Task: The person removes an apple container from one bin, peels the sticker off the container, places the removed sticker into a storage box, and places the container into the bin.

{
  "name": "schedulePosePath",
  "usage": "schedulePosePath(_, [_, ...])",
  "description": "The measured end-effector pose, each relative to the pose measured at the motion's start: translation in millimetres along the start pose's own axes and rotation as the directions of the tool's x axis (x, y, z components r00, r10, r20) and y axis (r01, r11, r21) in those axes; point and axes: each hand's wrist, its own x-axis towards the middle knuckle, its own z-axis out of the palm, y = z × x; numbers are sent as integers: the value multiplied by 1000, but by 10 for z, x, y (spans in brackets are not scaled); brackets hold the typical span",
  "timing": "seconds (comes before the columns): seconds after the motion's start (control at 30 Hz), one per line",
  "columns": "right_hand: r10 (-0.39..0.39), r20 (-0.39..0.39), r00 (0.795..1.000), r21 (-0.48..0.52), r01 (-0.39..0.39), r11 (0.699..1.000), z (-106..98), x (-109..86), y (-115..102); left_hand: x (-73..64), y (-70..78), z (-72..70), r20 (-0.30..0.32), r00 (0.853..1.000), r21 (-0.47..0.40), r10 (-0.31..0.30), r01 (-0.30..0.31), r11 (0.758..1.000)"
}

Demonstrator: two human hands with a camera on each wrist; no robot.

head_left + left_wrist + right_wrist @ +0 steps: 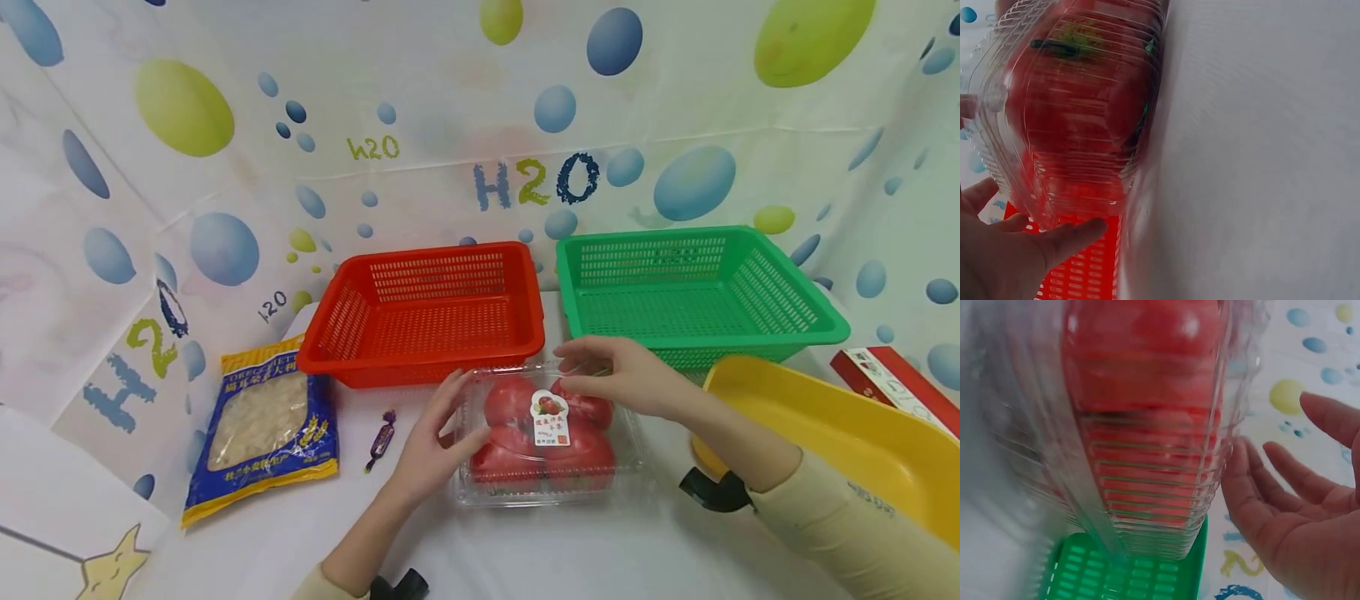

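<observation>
A clear plastic clamshell box lies on the white table in front of me, with red fruit inside and a white label on its lid. My left hand is at the box's left side, thumb and fingers spread, fingertips right at the wall. In the left wrist view, one fruit shows a dark stem in a yellow-green dimple. Over the far right corner of the lid, my right hand has loosely bent fingers. The right wrist view shows its fingers beside the box, not wrapped round it.
Behind the box stand a red basket and a green basket. A blue and yellow pasta bag and a wrapped candy lie left. At right are a yellow tray and a red and white box.
</observation>
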Motion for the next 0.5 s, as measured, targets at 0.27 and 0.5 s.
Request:
schedulePosePath(0.27, [-9, 113, 994, -94, 19, 995, 137, 187, -12, 18, 3, 51, -15, 1000, 5, -10, 10, 1000])
schedulePosePath(0.5, [-15, 129, 992, -269, 49, 962, 264, 232, -83, 15, 10, 44, -2, 1000, -3, -23, 23, 1000])
